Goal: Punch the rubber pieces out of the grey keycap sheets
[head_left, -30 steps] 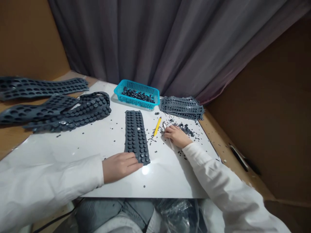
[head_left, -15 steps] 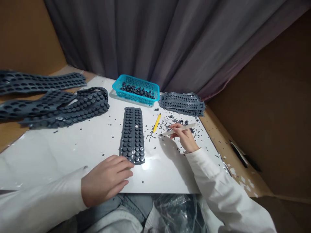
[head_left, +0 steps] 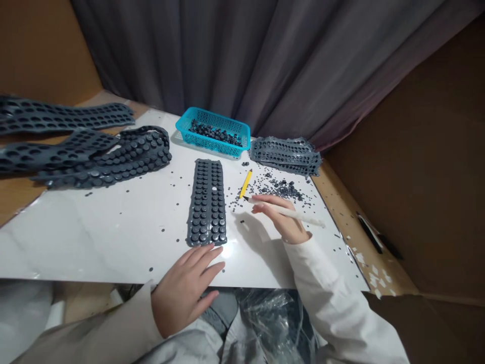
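A dark grey rubber sheet (head_left: 208,202) with rows of round raised buttons lies lengthwise in front of me; one spot on it is white. Fingers spread, my left hand (head_left: 185,288) rests at the sheet's near edge, its fingertips touching or almost touching it. To the right of the sheet, my right hand (head_left: 282,218) grips a white pen-like stick (head_left: 303,216) with a dark pointed tip. That tip is just above the table, close to the lower end of a yellow pencil-like stick (head_left: 246,183).
A turquoise basket (head_left: 214,147) with small dark pieces stands at the back. Beside it lies a stack of holed grey sheets (head_left: 286,155). More grey sheets (head_left: 102,162) are piled at left. Tiny black discs (head_left: 288,189) are scattered at right. A dark curtain (head_left: 227,55) hangs behind.
My left hand has slid right along the sheet's near end. The white stick has swung, its back end now lower and farther right, its tip nearer the yellow stick. The view has shifted slightly.
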The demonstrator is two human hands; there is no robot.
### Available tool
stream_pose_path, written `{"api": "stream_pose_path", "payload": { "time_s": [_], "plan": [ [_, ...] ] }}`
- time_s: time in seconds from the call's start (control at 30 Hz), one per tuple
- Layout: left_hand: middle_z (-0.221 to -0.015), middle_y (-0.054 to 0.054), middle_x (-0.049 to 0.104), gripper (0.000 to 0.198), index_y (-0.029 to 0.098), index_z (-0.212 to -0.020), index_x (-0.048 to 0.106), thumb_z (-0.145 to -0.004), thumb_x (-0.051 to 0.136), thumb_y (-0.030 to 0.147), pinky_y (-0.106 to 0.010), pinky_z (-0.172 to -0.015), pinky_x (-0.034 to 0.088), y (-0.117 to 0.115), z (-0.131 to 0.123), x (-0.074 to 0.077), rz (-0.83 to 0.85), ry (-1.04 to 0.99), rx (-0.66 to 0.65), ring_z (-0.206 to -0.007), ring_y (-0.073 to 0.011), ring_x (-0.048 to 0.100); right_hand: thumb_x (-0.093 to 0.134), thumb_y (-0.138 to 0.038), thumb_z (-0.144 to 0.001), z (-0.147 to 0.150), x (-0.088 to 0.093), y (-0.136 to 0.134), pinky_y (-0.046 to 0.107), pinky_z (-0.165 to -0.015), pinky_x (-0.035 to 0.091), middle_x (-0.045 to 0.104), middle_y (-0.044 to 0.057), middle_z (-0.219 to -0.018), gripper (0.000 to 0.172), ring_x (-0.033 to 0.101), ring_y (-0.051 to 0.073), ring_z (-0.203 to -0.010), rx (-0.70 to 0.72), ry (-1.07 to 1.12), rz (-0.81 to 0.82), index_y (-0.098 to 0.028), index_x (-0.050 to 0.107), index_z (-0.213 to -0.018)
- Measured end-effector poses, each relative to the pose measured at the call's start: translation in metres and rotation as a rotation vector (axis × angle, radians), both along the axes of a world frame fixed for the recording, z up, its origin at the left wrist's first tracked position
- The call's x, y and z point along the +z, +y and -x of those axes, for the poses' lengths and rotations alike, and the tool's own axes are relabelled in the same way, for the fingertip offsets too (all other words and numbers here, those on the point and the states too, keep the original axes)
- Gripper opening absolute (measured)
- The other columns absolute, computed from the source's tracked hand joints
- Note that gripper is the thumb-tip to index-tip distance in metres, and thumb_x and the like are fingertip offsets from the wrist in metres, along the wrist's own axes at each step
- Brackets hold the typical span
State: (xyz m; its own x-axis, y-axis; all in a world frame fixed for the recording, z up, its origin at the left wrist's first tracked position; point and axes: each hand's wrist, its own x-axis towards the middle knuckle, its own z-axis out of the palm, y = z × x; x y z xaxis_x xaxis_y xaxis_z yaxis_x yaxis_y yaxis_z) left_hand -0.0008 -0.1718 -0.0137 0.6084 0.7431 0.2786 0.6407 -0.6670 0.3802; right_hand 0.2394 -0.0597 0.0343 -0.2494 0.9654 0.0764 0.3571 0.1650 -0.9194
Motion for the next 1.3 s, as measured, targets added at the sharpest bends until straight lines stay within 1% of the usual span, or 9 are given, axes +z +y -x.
{"api": "stream_pose_path", "payload": {
  "time_s": [0.1,0.23,0.37,0.6,0.77,0.87,1.03,1.17,1.3],
  "plan": [
    [-0.138,-0.007,0.044,0.04,0.021,-0.121,0.051,-0.082,0.051,0.027,-0.045,-0.101,0.034,-0.001,-0.003,-0.004,-0.031,0.05,0.022,-0.124,-0.0266,0.039,0.069,-0.028,-0.07,0.016,-0.011,-0.026,0.031,-0.066,0.055,0.07,0.008,-0.084,0.02,0.066,0.018,-0.073,0.042,0.114,-0.011,-0.017,0.067,-0.088],
    [-0.138,-0.007,0.044,0.043,0.022,-0.123,0.05,-0.081,0.051,0.029,-0.043,-0.099,0.034,0.0,-0.006,-0.007,-0.059,0.08,0.056,-0.121,-0.0267,0.041,0.062,-0.026,-0.077,0.03,-0.033,-0.046,0.029,-0.067,0.053,0.068,0.01,-0.083,0.009,0.065,0.017,-0.075,0.153,0.012,-0.248,-0.017,0.065,-0.077],
    [-0.135,-0.005,0.048,0.042,0.023,-0.124,0.05,-0.082,0.05,0.03,-0.041,-0.099,0.034,0.001,-0.007,-0.008,-0.086,0.094,0.064,-0.12,-0.0253,0.044,0.056,-0.022,-0.082,0.026,-0.045,-0.047,0.033,-0.084,0.05,0.063,0.015,-0.109,0.006,0.062,0.019,-0.099,0.354,-0.05,-0.343,-0.018,0.06,-0.082],
    [-0.135,-0.003,0.047,0.042,0.023,-0.122,0.052,-0.081,0.05,0.027,-0.041,-0.101,0.031,-0.001,-0.009,-0.009,-0.088,0.053,0.098,-0.12,-0.0249,0.043,0.054,-0.02,-0.083,0.018,-0.057,-0.042,0.035,-0.091,0.049,0.063,0.015,-0.111,0.008,0.057,0.019,-0.109,0.487,-0.085,-0.433,-0.018,0.058,-0.09],
    [-0.133,-0.005,0.05,0.043,0.022,-0.12,0.055,-0.077,0.052,0.029,-0.043,-0.1,0.033,-0.002,-0.008,-0.009,-0.061,-0.011,0.095,-0.118,-0.0272,0.044,0.046,-0.014,-0.087,0.022,-0.058,-0.038,0.036,-0.093,0.049,0.062,0.013,-0.114,0.012,0.052,0.019,-0.115,0.538,-0.326,-0.657,-0.018,0.058,-0.087],
    [-0.132,-0.006,0.051,0.046,0.022,-0.12,0.054,-0.075,0.054,0.029,-0.044,-0.099,0.033,-0.001,-0.008,-0.008,-0.04,-0.038,0.091,-0.118,-0.0281,0.045,0.047,-0.012,-0.086,0.024,-0.055,-0.035,0.038,-0.091,0.05,0.062,0.012,-0.114,0.014,0.051,0.02,-0.115,0.48,-0.387,-0.717,-0.019,0.057,-0.08],
    [-0.135,-0.005,0.048,0.045,0.023,-0.119,0.054,-0.074,0.054,0.028,-0.044,-0.099,0.034,0.0,-0.008,-0.007,-0.003,-0.036,0.08,-0.118,-0.0277,0.044,0.045,-0.017,-0.088,0.021,-0.05,-0.032,0.039,-0.089,0.05,0.063,0.012,-0.11,0.012,0.056,0.019,-0.107,0.2,-0.29,-0.577,-0.019,0.057,-0.086],
    [-0.138,-0.004,0.045,0.046,0.023,-0.122,0.052,-0.077,0.052,0.027,-0.043,-0.101,0.031,0.0,-0.007,-0.007,-0.013,-0.012,0.073,-0.122,-0.0263,0.041,0.049,-0.021,-0.087,0.024,-0.049,-0.039,0.033,-0.084,0.051,0.064,0.011,-0.108,0.007,0.06,0.017,-0.1,0.25,-0.051,-0.329,-0.02,0.055,-0.088],
    [-0.138,-0.004,0.044,0.044,0.023,-0.121,0.053,-0.077,0.052,0.028,-0.044,-0.101,0.031,0.0,-0.007,-0.007,-0.017,0.004,0.066,-0.122,-0.0273,0.041,0.052,-0.024,-0.085,0.029,-0.047,-0.042,0.036,-0.087,0.048,0.063,0.011,-0.11,0.006,0.058,0.019,-0.105,0.285,0.003,-0.273,-0.019,0.056,-0.084]
  ]
}}
